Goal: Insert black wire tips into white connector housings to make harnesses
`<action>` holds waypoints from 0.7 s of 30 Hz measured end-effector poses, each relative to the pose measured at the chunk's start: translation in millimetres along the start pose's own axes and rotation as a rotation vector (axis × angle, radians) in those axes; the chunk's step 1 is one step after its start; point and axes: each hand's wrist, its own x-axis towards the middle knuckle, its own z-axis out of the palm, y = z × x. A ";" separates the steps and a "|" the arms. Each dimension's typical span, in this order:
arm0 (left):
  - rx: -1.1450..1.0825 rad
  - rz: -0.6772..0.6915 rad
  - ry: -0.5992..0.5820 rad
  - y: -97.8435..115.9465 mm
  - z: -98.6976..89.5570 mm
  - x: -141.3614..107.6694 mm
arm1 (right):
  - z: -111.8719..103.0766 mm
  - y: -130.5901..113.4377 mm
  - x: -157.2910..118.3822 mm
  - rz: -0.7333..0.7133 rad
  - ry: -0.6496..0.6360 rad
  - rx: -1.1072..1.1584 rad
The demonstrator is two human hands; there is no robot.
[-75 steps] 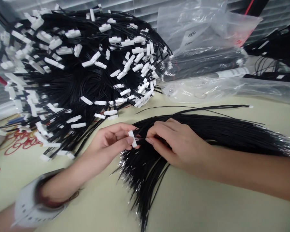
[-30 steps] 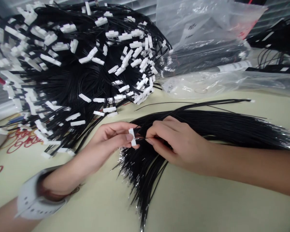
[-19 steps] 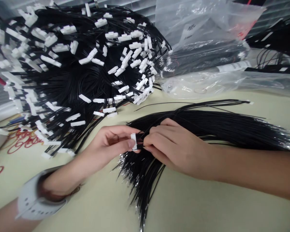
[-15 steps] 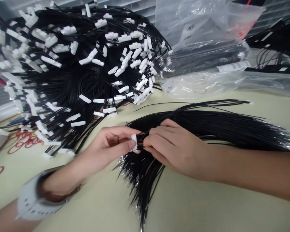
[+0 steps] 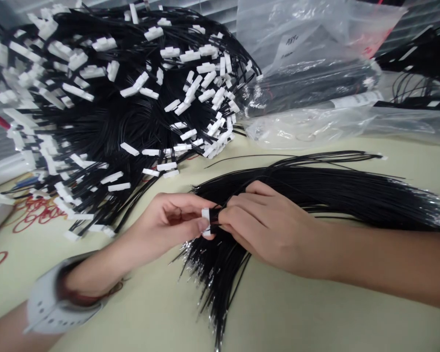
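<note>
Between the thumb and fingers of my left hand [image 5: 179,220] is a small white connector housing [image 5: 206,221], held upright. Black wires [image 5: 214,215] run from its right side into my right hand [image 5: 264,225], whose fingers are pinched round them close to the housing. My right fingertips are partly hidden behind the knuckles. Under both hands lies a thick bundle of loose black wires [image 5: 315,190] with shiny metal terminals at its ends. Some of these wires fan out downward below my hands. Another white connector [image 5: 384,157] sits at the end of a few wires behind the bundle.
A big heap of black wire harnesses [image 5: 124,117] with white connectors fills the back left. Red rubber bands [image 5: 36,215] lie beside it on the pale table [image 5: 315,313]. Clear plastic bags [image 5: 308,83] stand at the back, with more black wires [image 5: 421,63] at the far right.
Both hands, with the white connector and its wires, have shifted very slightly right and down in the view. The grip of each hand looks the same.
</note>
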 end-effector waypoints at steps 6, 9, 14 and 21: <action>-0.046 -0.043 -0.027 0.6 0.9 0.1 | -0.6 0.2 0.9 0.018 0.031 0.040; -0.084 -0.070 -0.027 -1.6 -0.2 0.9 | 0.2 0.5 1.8 0.025 0.033 0.039; -0.144 -0.029 -0.065 -8.3 -3.8 3.1 | 1.7 -0.6 2.4 -0.012 0.040 -0.007; -0.213 -0.004 -0.051 -10.9 -5.8 3.8 | -2.7 -1.3 4.3 0.054 0.118 0.053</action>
